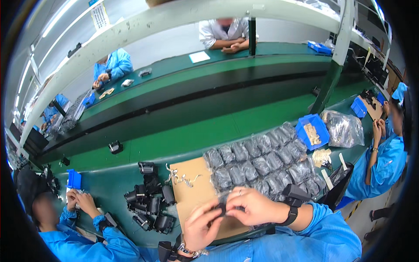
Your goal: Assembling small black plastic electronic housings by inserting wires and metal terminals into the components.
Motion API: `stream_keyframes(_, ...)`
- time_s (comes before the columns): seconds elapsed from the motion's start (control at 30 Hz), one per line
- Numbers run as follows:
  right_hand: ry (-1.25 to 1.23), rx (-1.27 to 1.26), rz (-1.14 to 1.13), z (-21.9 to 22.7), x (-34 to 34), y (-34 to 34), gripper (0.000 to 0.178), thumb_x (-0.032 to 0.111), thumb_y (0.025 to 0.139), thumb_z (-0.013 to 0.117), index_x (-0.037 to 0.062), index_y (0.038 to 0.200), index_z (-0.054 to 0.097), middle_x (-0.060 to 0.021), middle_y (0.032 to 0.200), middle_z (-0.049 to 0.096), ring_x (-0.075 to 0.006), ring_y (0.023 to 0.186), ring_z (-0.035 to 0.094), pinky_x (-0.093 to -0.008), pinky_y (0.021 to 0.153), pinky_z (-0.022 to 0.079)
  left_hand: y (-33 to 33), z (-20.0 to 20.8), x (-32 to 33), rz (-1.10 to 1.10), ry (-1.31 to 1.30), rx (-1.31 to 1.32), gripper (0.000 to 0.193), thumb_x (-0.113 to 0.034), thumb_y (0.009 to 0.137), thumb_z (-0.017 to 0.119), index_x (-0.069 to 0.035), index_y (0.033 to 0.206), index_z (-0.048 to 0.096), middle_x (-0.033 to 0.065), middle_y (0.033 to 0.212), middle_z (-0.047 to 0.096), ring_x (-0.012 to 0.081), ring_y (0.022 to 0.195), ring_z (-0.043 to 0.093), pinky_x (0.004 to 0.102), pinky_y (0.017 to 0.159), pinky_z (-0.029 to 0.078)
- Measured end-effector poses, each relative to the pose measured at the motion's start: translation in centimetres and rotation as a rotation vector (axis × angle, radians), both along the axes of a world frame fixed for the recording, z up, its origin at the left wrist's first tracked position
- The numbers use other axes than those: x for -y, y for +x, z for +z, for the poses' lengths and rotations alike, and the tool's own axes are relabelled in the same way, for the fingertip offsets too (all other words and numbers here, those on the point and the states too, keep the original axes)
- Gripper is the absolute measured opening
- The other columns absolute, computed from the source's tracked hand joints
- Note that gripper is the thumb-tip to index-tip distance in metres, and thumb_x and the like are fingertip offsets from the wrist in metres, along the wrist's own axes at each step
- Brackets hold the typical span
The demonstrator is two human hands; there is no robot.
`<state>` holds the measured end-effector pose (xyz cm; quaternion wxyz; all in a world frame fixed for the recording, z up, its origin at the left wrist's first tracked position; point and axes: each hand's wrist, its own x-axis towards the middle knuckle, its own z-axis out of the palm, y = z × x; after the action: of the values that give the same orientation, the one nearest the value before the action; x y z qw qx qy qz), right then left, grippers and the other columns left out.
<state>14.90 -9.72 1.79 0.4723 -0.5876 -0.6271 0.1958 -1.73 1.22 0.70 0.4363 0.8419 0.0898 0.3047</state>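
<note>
A small black part is pinched between my two hands; most of it is hidden by the fingers, so I cannot tell its exact kind. My left hand grips it from the left, thumb and fingers closed. From the other side my right hand, with a ring on one finger, closes on it too. Both hands are over a brown cardboard sheet. Several bagged dark items lie in rows beyond my right hand. A heap of black plastic housings sits to the left of the cardboard.
White cable pieces lie on the cardboard. At the right are a blue bin with cream-coloured parts, a clear plastic bag and a pale bundle. Co-workers in blue sit close on my left and right. A green post rises behind.
</note>
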Motion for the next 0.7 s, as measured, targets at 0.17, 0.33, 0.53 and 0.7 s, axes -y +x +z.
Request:
stream_keyframes(0.17,0.047,0.055,-0.15,1.9,-0.7,-0.3,0.005,0.006,0.072,0.066,0.0033,0.076,0.066,-0.0081,0.072,0.059,-0.0247,0.07,0.055,-0.0324,0.062,0.046,1.2,1.6,0.2,0.175,0.273,-0.104,0.053,0.004,0.066,0.072,-0.005,0.116,0.053,0.0205,0.121,0.048,0.0334,0.12,0.044,0.039,0.096,0.041)
stream_keyframes(0.33,0.061,-0.073,-0.082,1.6,-0.9,-1.6,0.016,0.0,0.073,0.067,0.0016,0.09,0.067,-0.0088,0.081,0.062,-0.0237,0.074,0.058,-0.0325,0.066,0.046,0.6,-2.5,-0.4,0.107,-0.286,0.124,0.061,-0.002,0.067,0.077,-0.001,0.12,0.047,0.0146,0.129,0.041,0.0328,0.127,0.036,0.0411,0.096,0.041)
stream_keyframes(0.53,-0.026,-0.05,-0.147,1.1,-0.7,-2.1,0.021,0.008,0.073,0.07,0.0062,0.094,0.068,-0.0062,0.089,0.058,-0.0229,0.083,0.055,-0.0328,0.074,0.045,0.2,-3.1,0.1,0.039,-0.584,0.255,0.063,0.002,0.067,0.077,-0.003,0.121,0.045,0.0117,0.126,0.044,0.0282,0.128,0.036,0.0404,0.1,0.04)
stream_keyframes(0.7,-0.09,0.007,-0.171,1.1,-1.0,-2.7,0.016,0.009,0.071,0.072,0.0062,0.086,0.068,-0.0065,0.083,0.058,-0.0232,0.082,0.055,-0.0325,0.073,0.044,0.0,-3.2,-0.1,0.144,-0.353,0.224,0.057,-0.002,0.06,0.082,-0.004,0.109,0.052,0.0105,0.117,0.051,0.0334,0.122,0.042,0.0409,0.094,0.044)
